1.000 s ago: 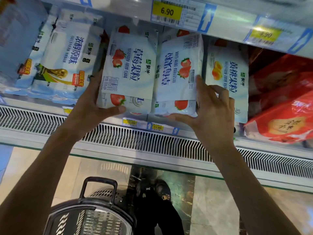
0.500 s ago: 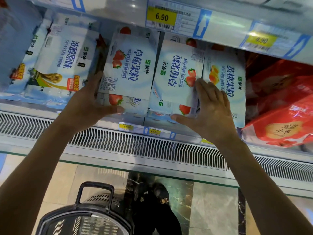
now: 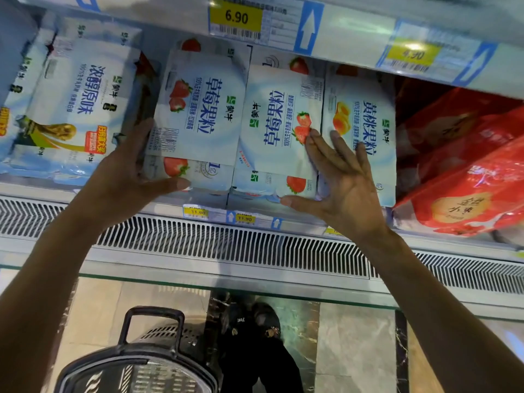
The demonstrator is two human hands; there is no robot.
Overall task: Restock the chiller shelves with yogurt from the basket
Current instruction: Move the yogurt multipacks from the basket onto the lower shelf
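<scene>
chiller shelf, two strawberry packs side by side

chilled shelving fills your view, a vent grille [image 3: 226,245] running below the shelf lip and marble floor under it. your left hand [image 3: 124,177] cups the left strawberry yogurt pack [image 3: 198,117], fingers hidden behind its left edge, thumb pressed under the front corner. your right hand [image 3: 340,188] lies flat and spread on the seam between the right strawberry yogurt pack [image 3: 278,123] and the yellow peach yogurt pack [image 3: 365,131], fingertips on the faces, thumb under the strawberry pack's front edge; it grips nothing.

both strawberry packs stand with their long axis running back into the shelf, touching each other, directly ahead of your fingers. the right pack sits turned the opposite way to its neighbour, and your right hand is the nearer to it. it looks seated, so the next move is likely a final nudge, then down to the basket [image 3: 141,364] near your feet, well apart from the shelf.

red bags [image 3: 465,177] crowd the right side; plain yogurt packs [image 3: 79,103] sit left.
</scene>
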